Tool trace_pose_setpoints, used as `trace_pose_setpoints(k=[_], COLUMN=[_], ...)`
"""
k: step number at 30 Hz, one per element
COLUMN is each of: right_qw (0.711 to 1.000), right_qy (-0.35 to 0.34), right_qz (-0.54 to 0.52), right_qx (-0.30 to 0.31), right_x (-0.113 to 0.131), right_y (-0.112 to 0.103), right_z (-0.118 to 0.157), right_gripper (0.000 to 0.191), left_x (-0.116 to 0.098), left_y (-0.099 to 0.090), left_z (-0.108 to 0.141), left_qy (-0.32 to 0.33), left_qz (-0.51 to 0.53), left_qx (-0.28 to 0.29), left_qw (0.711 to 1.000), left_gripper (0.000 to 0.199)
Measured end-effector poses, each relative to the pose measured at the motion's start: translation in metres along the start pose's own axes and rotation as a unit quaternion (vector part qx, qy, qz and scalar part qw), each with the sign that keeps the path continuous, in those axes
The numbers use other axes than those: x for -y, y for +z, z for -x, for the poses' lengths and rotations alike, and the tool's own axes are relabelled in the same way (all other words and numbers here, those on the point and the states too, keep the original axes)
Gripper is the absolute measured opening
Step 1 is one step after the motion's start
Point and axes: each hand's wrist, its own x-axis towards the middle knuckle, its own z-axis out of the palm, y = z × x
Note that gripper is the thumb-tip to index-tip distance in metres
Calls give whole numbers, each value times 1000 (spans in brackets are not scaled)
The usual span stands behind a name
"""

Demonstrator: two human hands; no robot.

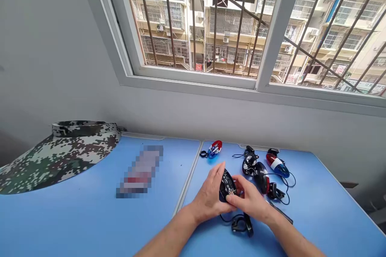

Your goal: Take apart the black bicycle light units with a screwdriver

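2-handed grip, I see: left hand (208, 197), right hand (251, 197) clamped on the gadget (226, 184); a slipping thumb (236, 201) could drop it

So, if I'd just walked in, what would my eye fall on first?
Probably the camouflage visor, spread wide on the left of the blue table, and the barred window above it. Next, right of the table's seam, the left hand and right hand hold a black piece, with a glossy red-and-blue piece lying beyond them.
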Motion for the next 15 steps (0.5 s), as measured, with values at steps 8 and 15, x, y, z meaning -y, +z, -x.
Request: trace_pose_setpoints(k=[8,15], right_qw=[985,979], right_qy=[53,60], right_qz=[-165,-195], right_qx=[-23,-1], right_x=[-14,-9], right_y=[-13,-21], right_z=[-3,-1], right_gripper=[55,46], left_x=[-3,-5], left_y=[-14,-27], left_z=[5,1], left_qy=[23,-76], left_qz=[-23,84], left_qx=[1,-25], left_qw=[999,993], left_gripper=[108,62])
